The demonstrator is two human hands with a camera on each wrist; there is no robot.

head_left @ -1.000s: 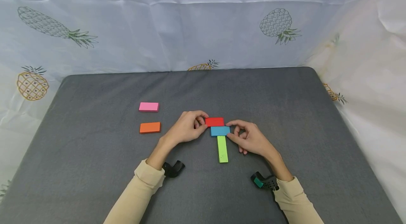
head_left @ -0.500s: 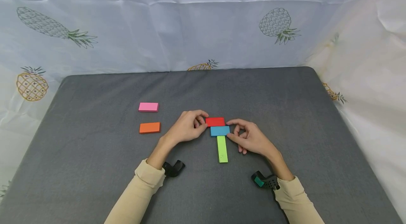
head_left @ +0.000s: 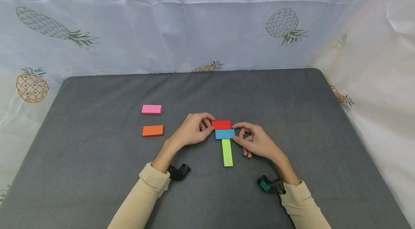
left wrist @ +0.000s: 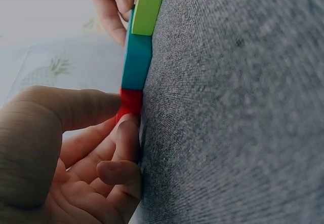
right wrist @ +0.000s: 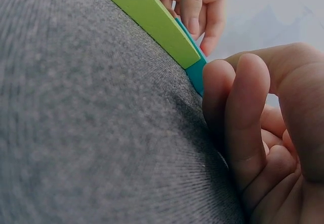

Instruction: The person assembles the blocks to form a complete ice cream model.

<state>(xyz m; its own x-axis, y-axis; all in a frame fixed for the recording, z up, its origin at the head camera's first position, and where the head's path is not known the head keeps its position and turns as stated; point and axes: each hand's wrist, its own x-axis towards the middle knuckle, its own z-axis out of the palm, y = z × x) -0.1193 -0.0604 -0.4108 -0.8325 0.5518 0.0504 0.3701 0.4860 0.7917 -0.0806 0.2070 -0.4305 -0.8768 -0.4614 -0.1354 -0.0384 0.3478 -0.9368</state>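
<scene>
In the head view a red block (head_left: 221, 124) lies flat against the far side of a blue block (head_left: 225, 134), its left end jutting past the blue one. A lime-green block (head_left: 227, 153) runs from the blue block's near side toward the person. My left hand (head_left: 193, 130) pinches the red block's left end between thumb and fingertips, also seen in the left wrist view on the red block (left wrist: 131, 101). On the other side, my right hand (head_left: 254, 140) has its thumb tip at the blue block's right end and its index fingertip by the red block's right end.
A pink block (head_left: 151, 109) and an orange block (head_left: 153, 130) lie apart on the left of the grey table (head_left: 97, 171). Behind the table's far edge hangs a white cloth (head_left: 181, 38) printed with pineapples. Each wrist wears a black camera mount (head_left: 178, 172).
The red block has slid slightly to the right along the blue block, with my left hand moving along. The blue and lime-green blocks and my right hand stay almost still.
</scene>
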